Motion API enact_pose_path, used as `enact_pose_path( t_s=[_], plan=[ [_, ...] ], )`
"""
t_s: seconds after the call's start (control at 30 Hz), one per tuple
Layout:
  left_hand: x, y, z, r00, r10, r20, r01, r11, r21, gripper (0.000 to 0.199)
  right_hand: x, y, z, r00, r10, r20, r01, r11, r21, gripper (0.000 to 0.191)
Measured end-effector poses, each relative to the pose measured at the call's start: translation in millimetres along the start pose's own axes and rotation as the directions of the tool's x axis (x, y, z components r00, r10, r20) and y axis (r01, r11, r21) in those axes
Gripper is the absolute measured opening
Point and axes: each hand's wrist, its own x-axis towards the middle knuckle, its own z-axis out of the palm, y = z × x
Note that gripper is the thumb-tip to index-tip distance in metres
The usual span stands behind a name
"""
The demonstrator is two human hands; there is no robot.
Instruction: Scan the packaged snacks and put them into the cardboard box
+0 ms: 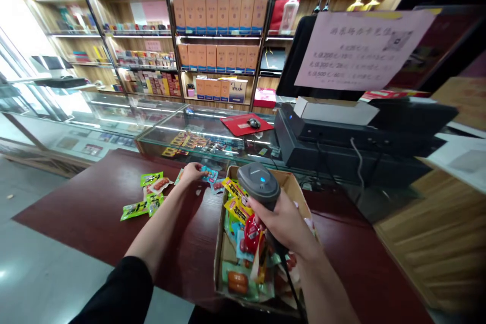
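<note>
My right hand (286,220) is wrapped round the grip of a dark grey barcode scanner (258,182), with a blue light on its top. The scanner is over a cardboard box (217,263) of mixed snack packets, among them yellow packets (238,208), a red packet (252,233) and a packet of sausages (238,282). To the box's left, my left hand (191,174) pinches the end of a small blue snack packet (209,174) at the tabletop. Another small packet (217,186) lies just beside it. Green packets (135,209) form a loose group further left.
The dark red table (94,202) meets a glass display counter (182,126). On the counter are a red mouse pad (237,125) with a mouse (253,123) and a black till machine (326,131) with a paper sign (360,50). Shelves of boxes (220,15) line the back.
</note>
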Motion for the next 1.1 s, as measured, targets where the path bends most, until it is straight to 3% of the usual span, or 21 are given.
enact_pose_path(
  t_s=[0.1,0.23,0.33,0.43,0.57,0.67,0.83,1.1],
  plan=[
    [-30,22,-11.7,0.995,0.082,-0.052,-0.094,0.949,-0.302,0.042,-7,-9,-5,0.998,-0.002,0.058,0.001,1.000,0.017,0.019],
    [-77,73,-21.1,0.973,0.204,-0.107,-0.229,0.802,-0.552,0.047,-19,-11,-16,0.992,0.041,0.119,-0.048,0.997,0.055,0.019],
    [-113,110,-14.6,0.971,0.237,-0.020,-0.182,0.682,-0.708,0.051,-37,0,-31,1.000,-0.023,-0.002,0.023,1.000,0.017,0.025],
    [-145,133,4.2,0.955,0.291,0.051,-0.156,0.642,-0.750,0.050,-63,19,-51,0.995,-0.057,-0.082,0.054,0.998,-0.038,0.032],
    [-173,145,31.1,0.916,0.355,0.185,-0.100,0.650,-0.753,0.044,-98,36,-76,0.996,0.023,-0.092,-0.029,0.997,-0.070,0.025],
    [-181,148,41.0,0.898,0.377,0.229,-0.089,0.663,-0.744,0.040,-114,37,-86,0.990,0.041,-0.132,-0.050,0.997,-0.064,0.025],
    [-181,149,41.1,0.907,0.356,0.227,-0.073,0.661,-0.746,0.040,-119,32,-87,0.992,0.092,-0.085,-0.094,0.995,-0.019,0.019],
    [-181,148,41.8,0.914,0.341,0.220,-0.056,0.644,-0.763,0.039,-114,34,-77,0.994,0.101,-0.035,-0.100,0.994,0.044,0.030]
  ],
)
